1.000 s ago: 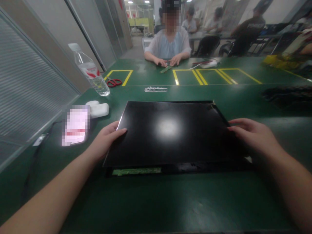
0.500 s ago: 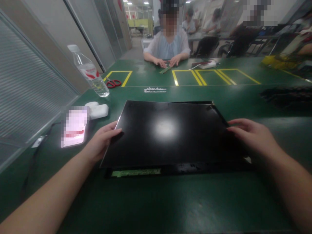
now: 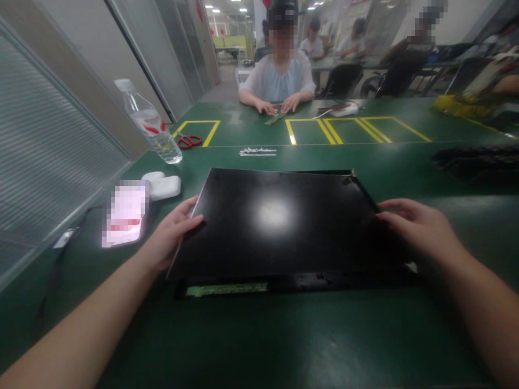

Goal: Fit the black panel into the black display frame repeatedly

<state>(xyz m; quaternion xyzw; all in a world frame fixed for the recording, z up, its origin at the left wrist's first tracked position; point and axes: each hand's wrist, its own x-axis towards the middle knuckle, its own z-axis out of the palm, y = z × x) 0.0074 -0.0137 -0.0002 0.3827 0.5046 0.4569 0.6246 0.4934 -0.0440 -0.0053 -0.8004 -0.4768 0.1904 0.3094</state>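
A glossy black screen panel (image 3: 259, 237) lies slightly askew over a black frame (image 3: 324, 281), its left side raised above it. My left hand (image 3: 174, 229) pinches the panel's left edge, thumb on top and fingers beneath. At the opposite edge, my right hand (image 3: 417, 224) closes thumb and fingertips on the panel's side; exactly how the fingers meet the frame there is hard to see. Along the near side, a green circuit strip (image 3: 227, 289) shows below the panel. Most of the frame is hidden under the panel.
On the green table (image 3: 284, 346) to my left are a lit phone (image 3: 126, 213), a white case (image 3: 164, 187), a water bottle (image 3: 152, 127) and red-handled scissors (image 3: 190, 141). Thin white pieces (image 3: 257, 152) lie beyond the panel. A co-worker (image 3: 278, 81) sits opposite. Dark material (image 3: 478, 159) lies right.
The view has shifted very slightly. Both hands keep their hold, and the panel stays practically where it was over the frame.
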